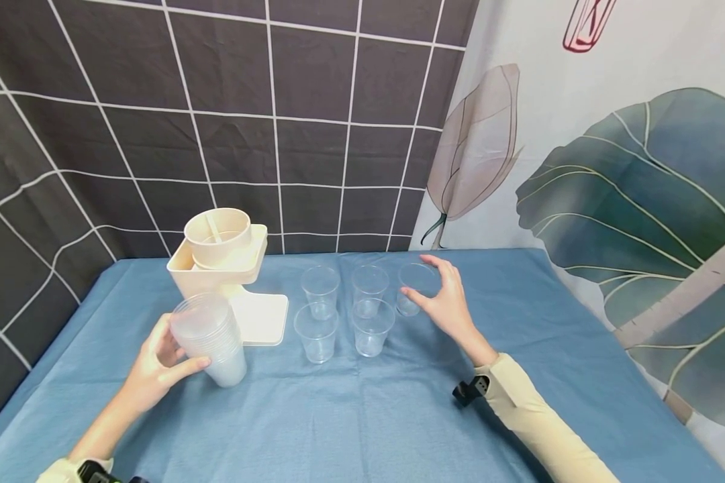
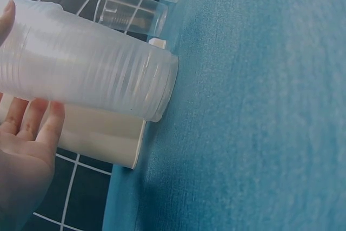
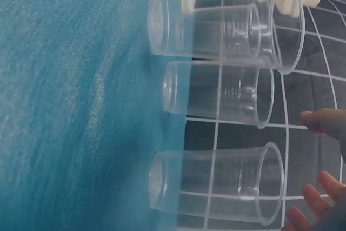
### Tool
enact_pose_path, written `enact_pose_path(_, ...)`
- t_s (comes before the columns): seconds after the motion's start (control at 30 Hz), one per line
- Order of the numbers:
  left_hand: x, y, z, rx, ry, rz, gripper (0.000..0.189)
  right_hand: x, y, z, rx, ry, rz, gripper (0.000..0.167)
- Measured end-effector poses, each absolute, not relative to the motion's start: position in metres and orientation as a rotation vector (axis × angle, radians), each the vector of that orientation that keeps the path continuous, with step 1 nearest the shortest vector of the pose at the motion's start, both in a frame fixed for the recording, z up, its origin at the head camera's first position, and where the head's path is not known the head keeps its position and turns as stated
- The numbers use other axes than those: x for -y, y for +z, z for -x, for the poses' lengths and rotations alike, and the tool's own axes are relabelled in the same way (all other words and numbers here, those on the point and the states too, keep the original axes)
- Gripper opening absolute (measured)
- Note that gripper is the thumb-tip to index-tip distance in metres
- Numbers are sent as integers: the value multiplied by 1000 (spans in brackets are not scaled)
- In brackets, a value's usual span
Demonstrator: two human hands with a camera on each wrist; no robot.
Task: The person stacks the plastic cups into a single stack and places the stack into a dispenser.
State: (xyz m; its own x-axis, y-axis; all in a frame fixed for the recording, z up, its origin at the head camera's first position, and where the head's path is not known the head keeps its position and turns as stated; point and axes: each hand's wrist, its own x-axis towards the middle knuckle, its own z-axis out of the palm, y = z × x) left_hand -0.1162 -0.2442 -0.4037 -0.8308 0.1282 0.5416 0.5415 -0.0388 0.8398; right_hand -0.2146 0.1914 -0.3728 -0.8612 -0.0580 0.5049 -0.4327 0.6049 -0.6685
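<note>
My left hand (image 1: 154, 367) grips a stack of clear plastic cups (image 1: 217, 345) near the rim end, thumb on one side and fingers on the other. The stack (image 2: 102, 60) tilts, its base close over the cloth. At the right end of a group of single cups stands one clear plastic cup (image 1: 408, 307). Around its rim my right hand (image 1: 449, 300) is spread, thumb and fingers apart; in the right wrist view the fingertips (image 3: 313, 194) are just off the rim. Beside that cup, two front cups (image 1: 317, 335) and two back cups (image 1: 370, 280) stand upright.
A cream two-level stand (image 1: 260, 322) is behind the left hand, with a round cream container (image 1: 220, 235) on its upper tray. Blue cloth (image 1: 314, 429) covers the table, which meets a dark gridded curtain (image 1: 314, 154) at the back.
</note>
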Motion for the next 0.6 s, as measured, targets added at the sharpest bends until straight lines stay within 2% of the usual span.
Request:
enact_pose_path(0.27,245,-404,116,1935,-1946,709,72,-197,-374,217,2448,1412,-274,79)
enact_pose_path(0.6,245,-405,118,1931,-1944,735,71,-200,-377,223,2435,1471,-202,84)
